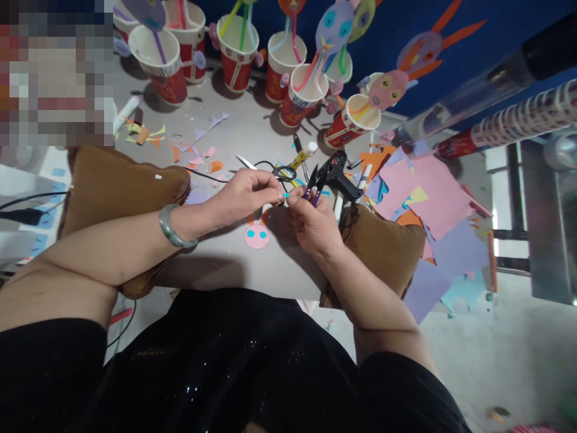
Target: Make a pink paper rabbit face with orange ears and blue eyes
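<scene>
My left hand (250, 195), a bracelet on its wrist, pinches at a tiny blue paper piece (286, 195) where its fingertips meet those of my right hand (315, 225). Purple-handled thread snips (317, 191) are held in my right hand, blades pointing up and away. Which fingers bear the blue piece's weight cannot be made out. Just below the hands, a pink paper face (256, 238) with two blue eyes and orange ears lies on the table (211, 267). Black-handled scissors (285, 174) lie beyond my fingers, beside a black glue gun (340, 174).
Red paper cups (301, 99) with straws and paper animal faces line the back. Brown cushions (121, 198) (381, 249) lie under both forearms. Coloured paper sheets (439, 198) spread at the right, near a cup stack (523, 117). Paper scraps (198, 150) litter the left.
</scene>
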`<state>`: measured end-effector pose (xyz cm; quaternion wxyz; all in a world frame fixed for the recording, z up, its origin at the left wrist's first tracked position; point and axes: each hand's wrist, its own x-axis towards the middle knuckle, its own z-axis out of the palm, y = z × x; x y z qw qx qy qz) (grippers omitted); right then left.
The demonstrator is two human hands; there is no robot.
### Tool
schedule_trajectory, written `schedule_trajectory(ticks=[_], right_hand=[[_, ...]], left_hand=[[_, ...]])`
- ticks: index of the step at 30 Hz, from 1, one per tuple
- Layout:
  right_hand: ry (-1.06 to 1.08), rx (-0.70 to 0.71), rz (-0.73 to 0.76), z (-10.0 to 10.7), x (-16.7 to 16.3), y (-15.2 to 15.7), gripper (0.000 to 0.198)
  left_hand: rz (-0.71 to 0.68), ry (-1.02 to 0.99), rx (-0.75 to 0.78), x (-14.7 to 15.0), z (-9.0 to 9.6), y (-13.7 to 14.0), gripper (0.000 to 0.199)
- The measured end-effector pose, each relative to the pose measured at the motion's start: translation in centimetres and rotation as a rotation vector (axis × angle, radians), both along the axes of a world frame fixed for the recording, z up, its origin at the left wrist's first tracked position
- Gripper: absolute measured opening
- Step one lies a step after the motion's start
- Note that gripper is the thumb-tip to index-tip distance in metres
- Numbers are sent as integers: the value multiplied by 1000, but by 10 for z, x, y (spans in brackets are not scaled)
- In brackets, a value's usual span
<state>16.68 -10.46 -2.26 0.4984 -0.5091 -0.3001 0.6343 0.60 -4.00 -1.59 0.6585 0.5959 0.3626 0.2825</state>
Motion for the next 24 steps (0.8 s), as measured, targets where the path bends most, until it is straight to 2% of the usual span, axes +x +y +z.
schedule_trajectory(ticks=[6, 14, 24], right_hand=[[4, 5, -1, 0, 0, 0, 42], [-1, 6, -5, -3, 0, 0, 39], [21, -9, -24, -3, -1, -1, 36]], left_hand=[[46, -2, 5, 1, 3, 0, 17], [-16, -21, -8, -1, -2, 1, 14], [3, 4, -37, -1, -4, 2, 15]])
